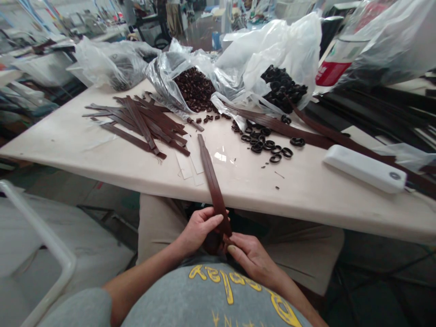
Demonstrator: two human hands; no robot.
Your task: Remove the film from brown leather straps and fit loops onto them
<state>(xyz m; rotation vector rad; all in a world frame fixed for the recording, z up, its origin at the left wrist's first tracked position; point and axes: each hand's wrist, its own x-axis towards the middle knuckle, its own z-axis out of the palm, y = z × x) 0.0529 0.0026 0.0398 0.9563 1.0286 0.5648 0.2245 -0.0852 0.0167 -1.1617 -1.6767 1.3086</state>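
Observation:
A long brown leather strap (214, 181) runs from the table top down over the front edge into my hands. My left hand (201, 227) grips it with the thumb on top, just below the table edge. Lower down, my right hand (248, 252) pinches the strap's near end; what exactly lies between its fingertips is partly hidden. Part of the strap appears folded or curled beneath my left hand. On the table to the left lies a pile of similar brown straps (146, 120). Black loops (269, 145) are scattered to the right of the strap's far end.
Plastic bags stand at the back, one with small brown pieces (194, 88), another with black loops (282, 86). A white oblong device (364, 168) lies at the right. Long brown bands (272, 122) stretch across there. A white tubular frame (44, 231) stands at the lower left.

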